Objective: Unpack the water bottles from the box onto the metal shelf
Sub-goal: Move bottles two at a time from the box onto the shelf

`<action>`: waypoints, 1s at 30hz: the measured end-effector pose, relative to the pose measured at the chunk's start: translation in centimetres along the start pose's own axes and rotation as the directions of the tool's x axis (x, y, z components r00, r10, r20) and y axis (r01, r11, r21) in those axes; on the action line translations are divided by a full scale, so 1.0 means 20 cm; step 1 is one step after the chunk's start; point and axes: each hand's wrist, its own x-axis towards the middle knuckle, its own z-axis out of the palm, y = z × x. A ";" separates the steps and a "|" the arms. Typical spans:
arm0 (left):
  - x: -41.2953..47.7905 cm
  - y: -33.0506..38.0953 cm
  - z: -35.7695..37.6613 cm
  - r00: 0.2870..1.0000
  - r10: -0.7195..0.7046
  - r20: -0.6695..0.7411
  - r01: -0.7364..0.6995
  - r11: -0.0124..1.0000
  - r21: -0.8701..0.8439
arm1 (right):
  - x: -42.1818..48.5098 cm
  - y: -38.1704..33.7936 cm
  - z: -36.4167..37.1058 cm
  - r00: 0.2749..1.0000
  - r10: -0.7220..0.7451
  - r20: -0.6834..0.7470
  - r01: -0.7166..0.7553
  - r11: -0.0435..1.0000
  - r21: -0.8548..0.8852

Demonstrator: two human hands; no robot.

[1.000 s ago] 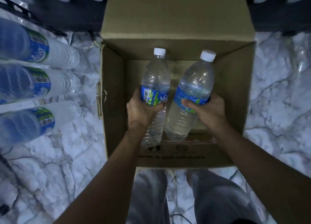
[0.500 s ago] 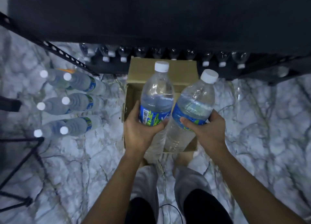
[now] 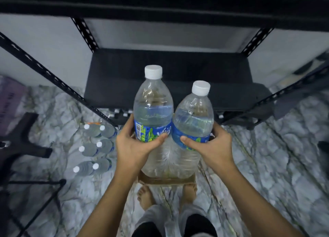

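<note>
Both arms reach forward. Left hand [image 3: 132, 147] curls round left water bottle [image 3: 153, 115] at its label, thumb across; right hand [image 3: 211, 146] likewise grips right water bottle [image 3: 193, 117]. I see both upright, touching.

Left grip [image 3: 131, 147] clasps the higher bottle [image 3: 153, 103], right grip [image 3: 213, 144] the lower bottle [image 3: 193, 115], apparently touching, before the metal shelf [image 3: 169, 67].

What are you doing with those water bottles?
A person is unpacking water bottles. The left hand grips one bottle around its blue label, and the right hand grips a second bottle the same way. Both are upright and side by side, held above the cardboard box on the floor, in front of the black metal shelf. Neither is on the shelf yet. Six more bottles sit on the marble floor to the left.
</note>
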 end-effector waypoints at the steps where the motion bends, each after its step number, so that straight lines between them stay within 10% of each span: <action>1: -0.01 0.09 -0.01 0.999 0.033 0.008 -0.033 0.999 -0.015 | -0.01 -0.09 -0.02 1.000 -0.026 -0.001 0.026 1.000 0.010; 30: 0.33 1.73 0.09 0.820 0.570 -0.041 -0.571 0.812 -0.118 | 0.24 -1.82 -0.41 0.822 -0.541 -0.180 0.570 0.784 0.246</action>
